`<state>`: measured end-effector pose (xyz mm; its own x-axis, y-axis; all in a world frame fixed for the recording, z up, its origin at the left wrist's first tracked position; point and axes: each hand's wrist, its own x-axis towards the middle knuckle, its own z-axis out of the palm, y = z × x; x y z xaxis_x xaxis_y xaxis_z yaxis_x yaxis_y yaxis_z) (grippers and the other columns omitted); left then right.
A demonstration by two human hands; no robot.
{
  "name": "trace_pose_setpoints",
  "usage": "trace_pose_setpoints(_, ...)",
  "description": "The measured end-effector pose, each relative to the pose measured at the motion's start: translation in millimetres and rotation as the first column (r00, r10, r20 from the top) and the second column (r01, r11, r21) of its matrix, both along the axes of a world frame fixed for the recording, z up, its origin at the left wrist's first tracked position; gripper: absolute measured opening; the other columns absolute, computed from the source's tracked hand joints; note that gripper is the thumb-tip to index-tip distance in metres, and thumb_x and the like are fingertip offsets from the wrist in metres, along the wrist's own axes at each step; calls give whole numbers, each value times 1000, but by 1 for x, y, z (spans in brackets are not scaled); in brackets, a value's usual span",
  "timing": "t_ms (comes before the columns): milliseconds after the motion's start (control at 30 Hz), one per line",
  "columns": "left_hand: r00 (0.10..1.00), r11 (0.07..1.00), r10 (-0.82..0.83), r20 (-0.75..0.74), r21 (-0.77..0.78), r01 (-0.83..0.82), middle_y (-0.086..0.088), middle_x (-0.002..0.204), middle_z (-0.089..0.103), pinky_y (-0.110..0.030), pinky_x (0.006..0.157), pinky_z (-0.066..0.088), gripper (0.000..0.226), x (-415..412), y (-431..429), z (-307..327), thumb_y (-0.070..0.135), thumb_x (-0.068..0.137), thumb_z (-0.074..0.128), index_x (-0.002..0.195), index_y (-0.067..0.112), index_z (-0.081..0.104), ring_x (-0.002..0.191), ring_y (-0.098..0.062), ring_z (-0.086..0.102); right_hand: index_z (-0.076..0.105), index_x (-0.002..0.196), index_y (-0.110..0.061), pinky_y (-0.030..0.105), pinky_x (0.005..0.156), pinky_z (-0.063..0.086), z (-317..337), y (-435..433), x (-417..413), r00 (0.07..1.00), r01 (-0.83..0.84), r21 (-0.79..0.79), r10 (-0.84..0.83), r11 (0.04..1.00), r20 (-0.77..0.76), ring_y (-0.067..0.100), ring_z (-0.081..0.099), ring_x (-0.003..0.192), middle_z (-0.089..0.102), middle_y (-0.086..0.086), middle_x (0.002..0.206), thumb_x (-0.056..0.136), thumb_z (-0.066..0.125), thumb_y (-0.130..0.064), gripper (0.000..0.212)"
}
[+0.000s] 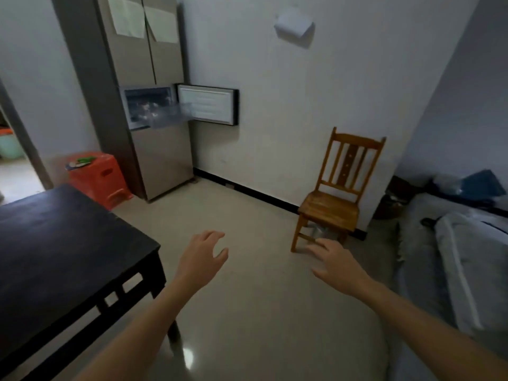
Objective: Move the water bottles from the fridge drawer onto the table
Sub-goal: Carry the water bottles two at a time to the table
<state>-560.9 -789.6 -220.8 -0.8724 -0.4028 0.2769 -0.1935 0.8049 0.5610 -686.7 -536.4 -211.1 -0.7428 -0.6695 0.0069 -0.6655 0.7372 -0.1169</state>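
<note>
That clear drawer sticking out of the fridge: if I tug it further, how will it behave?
The clear drawer looks thin plastic: probably light, slightly flexible. It juts past the fridge front, so may tilt down if pulled further. Contents too blurred to judge weight.

We record one open lane: pale glossy tiled floor point(242, 210) running to the tall grey fridge point(162, 155). Left bound: dark wooden table point(55, 243), orange plastic stool point(101, 177). Right bound: brown wooden chair point(332, 204), grey-covered bed point(450, 265). Ahead: small fridge door point(209, 105) swung rightward, clear plastic drawer point(167, 115) protruding.
</note>
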Motion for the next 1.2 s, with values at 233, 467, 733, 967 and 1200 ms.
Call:
trace_pose_setpoints(233, 999, 998, -31, -32, -49, 30, -5, 132, 50, -29, 100, 32, 41, -38, 43, 10, 24, 90, 54, 129, 12, 50, 124, -21, 39, 31, 142, -23, 33, 110, 24, 4, 53, -25, 999, 41, -53, -42, 998, -16, 18, 20, 139, 25, 1, 150, 93, 47, -34, 53)
trace_pose_setpoints(467, 995, 1000, 23, -92, -11, -24, -9, 126, 56, -33, 98, 33, 37, -98, 38, 12, 17, 87, 60, 123, 8, 55, 119, -26, 45, 34, 141, -21, 29, 107, 25, 3, 58, -81, 998, 24, -97, -29, 995, -56, 17, 23, 137, 28, 1, 148, 94, 46, -33, 50)
trace_pose_setpoints(733, 990, 997, 6, -142, 72, 5, -14, 124, 56, -37, 97, 35, 36, -227, 51, 10, 16, 86, 60, 121, 6, 56, 118, -30, 46, 30, 143, -20, 32, 110, 21, 32, 81, -186, 989, 41, 45, -34, 998, -144, 18, 19, 139, 25, 3, 150, 95, 43, -35, 51)
trace_pose_setpoints(967, 982, 989, -143, -126, 3, 145, -13, 128, 54, -34, 100, 33, 40, -342, 93, 14, 18, 88, 58, 125, 5, 53, 122, -27, 42, 23, 145, -26, 35, 114, 14, 26, 110, -280, 973, 185, 25, -180, 982, -142, 19, 11, 142, 15, 3, 154, 95, 39, -43, 55)
trace_pose_setpoints(1200, 984, 989, -145, -101, -55, 140, -12, 129, 54, -34, 103, 32, 41, -431, 115, 17, 18, 88, 58, 126, 5, 53, 124, -27, 42, 26, 145, -25, 41, 114, 14, 23, 141, -374, 968, 213, -1, -211, 977, -136, 24, 11, 143, 17, 7, 154, 80, 21, -63, 75)
